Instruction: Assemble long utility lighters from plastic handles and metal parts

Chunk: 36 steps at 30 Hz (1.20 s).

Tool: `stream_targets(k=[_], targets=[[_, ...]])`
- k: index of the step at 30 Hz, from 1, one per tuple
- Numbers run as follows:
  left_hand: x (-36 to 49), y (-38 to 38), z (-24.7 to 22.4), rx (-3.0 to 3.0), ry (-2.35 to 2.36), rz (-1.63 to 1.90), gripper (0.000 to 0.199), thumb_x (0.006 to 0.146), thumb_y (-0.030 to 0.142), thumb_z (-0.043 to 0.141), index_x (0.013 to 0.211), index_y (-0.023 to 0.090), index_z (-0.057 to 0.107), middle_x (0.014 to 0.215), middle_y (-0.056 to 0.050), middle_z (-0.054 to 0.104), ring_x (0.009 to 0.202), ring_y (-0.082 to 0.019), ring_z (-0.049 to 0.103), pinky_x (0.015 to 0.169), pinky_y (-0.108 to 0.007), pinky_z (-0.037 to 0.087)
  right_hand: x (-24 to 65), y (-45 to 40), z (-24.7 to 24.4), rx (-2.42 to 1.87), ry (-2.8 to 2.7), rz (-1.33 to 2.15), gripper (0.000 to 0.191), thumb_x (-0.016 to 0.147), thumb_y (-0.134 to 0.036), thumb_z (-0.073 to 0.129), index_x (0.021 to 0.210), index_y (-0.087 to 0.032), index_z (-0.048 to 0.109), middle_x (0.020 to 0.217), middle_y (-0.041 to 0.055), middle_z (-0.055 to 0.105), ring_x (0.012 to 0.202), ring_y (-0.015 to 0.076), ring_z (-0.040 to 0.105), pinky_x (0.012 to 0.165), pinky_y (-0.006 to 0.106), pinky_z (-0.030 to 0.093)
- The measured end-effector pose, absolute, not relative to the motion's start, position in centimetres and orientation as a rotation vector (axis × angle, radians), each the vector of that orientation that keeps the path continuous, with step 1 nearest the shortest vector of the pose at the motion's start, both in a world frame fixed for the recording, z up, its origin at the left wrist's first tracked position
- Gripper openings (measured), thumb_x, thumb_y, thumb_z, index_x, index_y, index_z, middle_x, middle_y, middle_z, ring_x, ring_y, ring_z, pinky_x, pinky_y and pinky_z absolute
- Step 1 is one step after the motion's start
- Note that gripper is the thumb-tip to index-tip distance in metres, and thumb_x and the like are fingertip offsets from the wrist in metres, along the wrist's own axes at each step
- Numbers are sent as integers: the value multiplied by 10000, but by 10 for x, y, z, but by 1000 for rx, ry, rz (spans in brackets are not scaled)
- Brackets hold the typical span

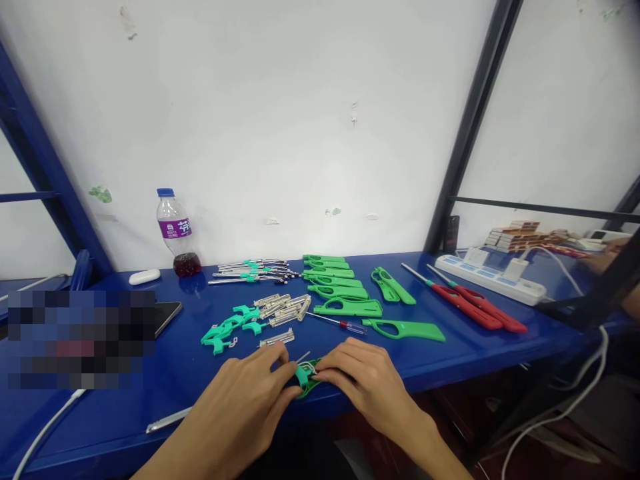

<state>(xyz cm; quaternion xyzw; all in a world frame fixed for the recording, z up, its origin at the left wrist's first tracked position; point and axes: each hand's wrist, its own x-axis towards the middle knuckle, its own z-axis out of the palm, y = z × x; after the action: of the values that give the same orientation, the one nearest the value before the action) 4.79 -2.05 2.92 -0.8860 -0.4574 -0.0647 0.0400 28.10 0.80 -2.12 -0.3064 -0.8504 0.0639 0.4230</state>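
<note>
At the table's front edge, my left hand [250, 393] is closed on a green lighter housing [306, 390], with thumb and fingertips at a teal trigger [303, 375] set in it. The right hand [373, 383] pinches the other end of this housing, by a pale thin wire [310, 367]. Its fingertips partly cover what lies inside. A silver metal tube [167, 420] shows to the left of my left forearm, which hides its other end. Beyond my hands lie loose teal triggers [233, 323] and a pile of clear fuel tanks [285, 308].
Green housing halves [345, 307] lie in a column, with a screwdriver [353, 327] beside them. Metal lighter rods [250, 270] rest at the back. Two red lighters [467, 307], a power strip [493, 279] and a bottle [175, 233] are further out. A person's hand [613, 253] shows far right.
</note>
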Motion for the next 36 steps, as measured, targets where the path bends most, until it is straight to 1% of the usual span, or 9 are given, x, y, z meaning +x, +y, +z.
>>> stream_targets(k=[6, 14, 18, 22, 26, 29, 31, 33, 36], targets=[[53, -19, 31, -2672, -1395, 21, 288, 1074, 180, 462, 1196, 249, 714, 1171, -82, 692, 954, -271, 744, 632, -309, 526, 282, 8, -21, -791, -2129, 193, 104, 1033, -304, 673, 965, -247, 726, 912, -32, 791, 799, 160, 682, 746, 283, 477], [52, -18, 29, -2670, -1350, -2, 285, 1078, 192, 460, 1174, 253, 721, 1158, -83, 693, 931, -271, 747, 639, -312, 545, 284, 3, -17, -807, -2187, 217, 114, 1037, -285, 663, 965, -246, 742, 953, -7, 779, 847, 174, 672, 780, 301, 472], [54, -19, 31, -2665, -1367, 43, 323, 1060, 150, 439, 1195, 252, 714, 1173, -95, 691, 933, -273, 746, 643, -318, 557, 283, 2, -17, -810, -2184, 234, 133, 1042, -291, 650, 961, -246, 746, 958, -8, 776, 848, 172, 667, 780, 305, 471], [51, -21, 31, -2658, -1407, -105, 410, 1029, 117, 390, 1270, 270, 684, 1216, -105, 681, 980, -269, 734, 680, -324, 579, 283, 1, -17, -831, -2187, 231, 134, 1047, -279, 635, 969, -247, 739, 955, -11, 774, 852, 172, 666, 781, 310, 468], [29, -22, 30, -2607, -1541, -234, 489, 1036, 186, 341, 1399, 309, 644, 1250, -113, 690, 1004, -295, 738, 748, -400, 611, 283, 0, -16, -851, -2181, 234, 111, 1026, -322, 672, 981, -248, 741, 952, -10, 771, 863, 182, 671, 791, 319, 467], [5, -21, 33, -2564, -1737, -290, 416, 1014, 359, 464, 1366, 324, 683, 1321, -103, 701, 1131, -348, 716, 885, -461, 603, 283, 0, -15, -852, -2173, 237, 140, 992, -386, 719, 988, -249, 745, 962, -6, 772, 871, 192, 676, 795, 325, 470], [-7, -20, 37, -2605, -1824, -292, 354, 965, 418, 554, 1247, 329, 749, 1284, -73, 735, 1180, -345, 700, 978, -446, 566, 283, 0, -16, -860, -2172, 239, 150, 977, -401, 738, 994, -252, 745, 968, -9, 773, 875, 194, 678, 798, 327, 471], [-13, -19, 41, -2672, -1865, -287, 278, 956, 412, 571, 1115, 326, 781, 1202, -43, 763, 1125, -303, 716, 969, -386, 551, 283, 0, -16, -868, -2171, 235, 150, 968, -403, 750, 994, -256, 744, 962, -13, 772, 877, 196, 678, 803, 328, 473], [-9, -15, 44, -2762, -1862, -275, 236, 962, 339, 549, 993, 301, 780, 1088, -26, 780, 997, -251, 730, 877, -326, 538, 284, 0, -17, -874, -2170, 228, 151, 964, -400, 756, 986, -251, 744, 955, -12, 771, 871, 194, 677, 799, 326, 477]])
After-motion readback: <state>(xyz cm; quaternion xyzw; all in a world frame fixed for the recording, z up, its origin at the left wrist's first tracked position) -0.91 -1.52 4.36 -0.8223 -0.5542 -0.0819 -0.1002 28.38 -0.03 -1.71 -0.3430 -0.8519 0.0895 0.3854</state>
